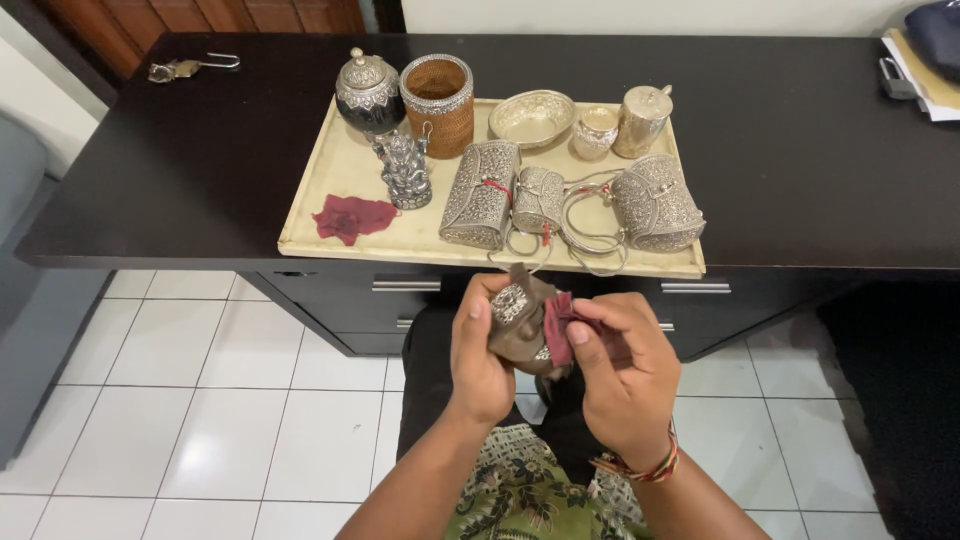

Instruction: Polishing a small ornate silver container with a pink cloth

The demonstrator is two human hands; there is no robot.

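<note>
Low in the centre of the frame, both forearms rise from the bottom edge and meet in front of the dark desk's drawers. The left hand [480, 355] is curled closed around a small brown pouch-shaped piece with embossed silver trim [522, 322], thumb laid across its front. The right hand [622, 370], with a striped bracelet at the wrist, is closed in a pinch on a small dark red cloth [562, 322] pressed against the piece's right side. Just above, a cream tray [330, 190] on the dark wooden desk [200, 150] carries ornate silver purses, jars and a second red cloth [352, 216].
</note>
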